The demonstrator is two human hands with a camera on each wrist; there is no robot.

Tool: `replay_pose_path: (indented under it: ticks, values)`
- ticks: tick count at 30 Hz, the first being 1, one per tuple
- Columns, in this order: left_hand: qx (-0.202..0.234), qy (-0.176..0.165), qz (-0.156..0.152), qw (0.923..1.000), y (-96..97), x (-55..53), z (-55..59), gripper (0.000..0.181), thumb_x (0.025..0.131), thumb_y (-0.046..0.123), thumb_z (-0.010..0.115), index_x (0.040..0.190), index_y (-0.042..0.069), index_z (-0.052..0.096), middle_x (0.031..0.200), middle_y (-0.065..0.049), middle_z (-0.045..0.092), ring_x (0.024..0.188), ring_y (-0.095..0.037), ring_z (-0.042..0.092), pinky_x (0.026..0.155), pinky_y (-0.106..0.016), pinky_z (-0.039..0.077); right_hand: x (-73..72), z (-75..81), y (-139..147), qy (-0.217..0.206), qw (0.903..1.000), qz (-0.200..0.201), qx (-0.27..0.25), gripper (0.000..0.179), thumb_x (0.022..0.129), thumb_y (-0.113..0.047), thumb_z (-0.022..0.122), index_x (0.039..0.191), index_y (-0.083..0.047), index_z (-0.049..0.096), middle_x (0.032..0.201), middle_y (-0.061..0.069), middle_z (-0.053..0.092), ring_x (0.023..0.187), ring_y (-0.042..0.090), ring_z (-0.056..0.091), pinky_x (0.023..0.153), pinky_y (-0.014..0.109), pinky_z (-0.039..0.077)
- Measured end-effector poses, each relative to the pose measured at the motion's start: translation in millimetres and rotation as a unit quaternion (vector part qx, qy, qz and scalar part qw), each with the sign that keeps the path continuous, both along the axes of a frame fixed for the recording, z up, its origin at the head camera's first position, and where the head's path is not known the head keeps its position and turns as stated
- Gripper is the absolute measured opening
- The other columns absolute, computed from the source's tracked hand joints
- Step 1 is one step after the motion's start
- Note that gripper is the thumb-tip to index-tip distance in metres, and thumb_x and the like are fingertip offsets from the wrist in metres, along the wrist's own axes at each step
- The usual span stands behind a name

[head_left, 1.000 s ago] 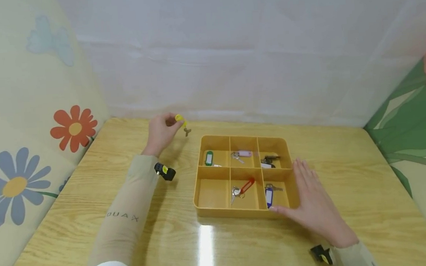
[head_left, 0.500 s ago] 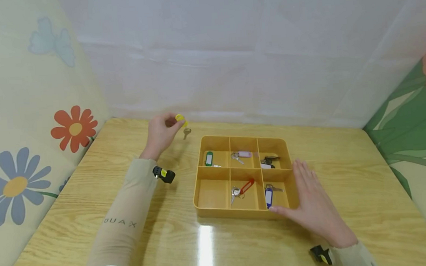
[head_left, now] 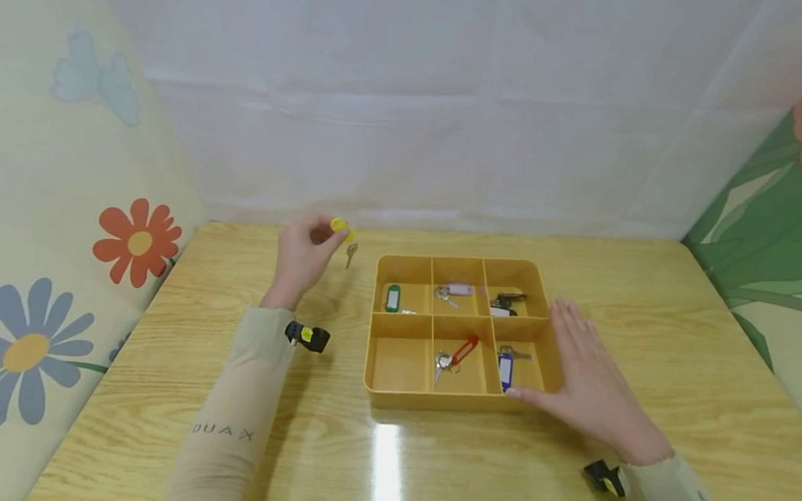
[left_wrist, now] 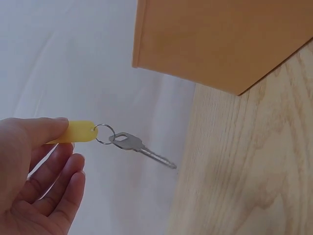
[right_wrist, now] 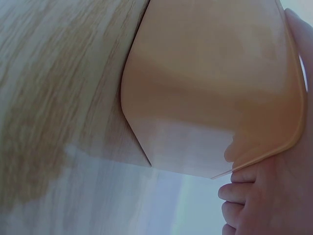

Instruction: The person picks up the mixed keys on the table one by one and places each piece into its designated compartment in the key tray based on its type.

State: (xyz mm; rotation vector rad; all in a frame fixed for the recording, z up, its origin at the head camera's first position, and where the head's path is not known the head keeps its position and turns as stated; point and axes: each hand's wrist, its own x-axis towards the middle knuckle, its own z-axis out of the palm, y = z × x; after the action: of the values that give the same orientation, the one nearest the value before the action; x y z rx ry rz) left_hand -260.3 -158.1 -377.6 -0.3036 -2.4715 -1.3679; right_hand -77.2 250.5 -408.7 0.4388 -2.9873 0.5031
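Observation:
My left hand pinches a yellow key tag between thumb and forefinger, left of and behind the box. From the tag's ring hangs a single silver key, above the table. My right hand lies with straight fingers along the right side of an orange six-compartment box, its thumb at the front right corner. Inside are keys with a green tag, a lilac tag, a black tag, a red tag and a blue tag. The front left compartment holds nothing.
The box stands on a wood-grain table. A white sheet hangs behind it, with flower-patterned cloth at the left and leafy cloth at the right. A small black camera sits on the left wrist.
The key under the yellow tag has swung and turned, now hanging slightly lower. My left wrist has shifted slightly left; the right hand and the box stay where they were.

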Motion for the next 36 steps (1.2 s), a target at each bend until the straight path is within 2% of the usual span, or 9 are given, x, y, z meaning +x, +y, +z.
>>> replay_pose_path:
  ticks: [10,26,36]
  values:
    - [-0.002,0.019,-0.008,0.9998,3.4,10.9,2.4,0.017,0.096,0.018,0.075,0.106,0.004,0.075,0.095,-0.007,0.072,0.084,-0.019,0.066,0.08,-0.036,0.056,0.1,0.9,0.6,-0.01,0.9999,-0.002,0.004,0.127,0.084,-0.075,0.065,0.161,-0.005,-0.008,0.167,0.014,-0.008,0.153,0.035,-0.002,0.122,0.045,0.0]
    - [0.012,0.049,-0.018,0.9986,6.8,31.6,17.5,0.019,0.096,0.021,0.075,0.107,0.005,0.075,0.097,-0.005,0.073,0.083,-0.016,0.066,0.081,-0.035,0.054,-3.0,0.2,0.8,-0.006,0.9998,-0.002,0.018,0.129,0.082,-0.078,0.063,0.161,-0.004,-0.006,0.167,0.014,-0.008,0.153,0.038,0.0,0.122,0.045,0.0]
    - [-0.002,0.078,-0.025,0.9966,6.8,47.3,27.3,0.018,0.096,0.019,0.075,0.107,0.006,0.076,0.097,-0.004,0.074,0.083,-0.016,0.066,0.081,-0.037,0.053,-2.8,-0.8,0.9,-0.002,0.9998,-0.003,0.017,0.129,0.082,-0.077,0.065,0.161,-0.004,-0.007,0.167,0.014,-0.008,0.153,0.039,0.002,0.122,0.046,0.001]
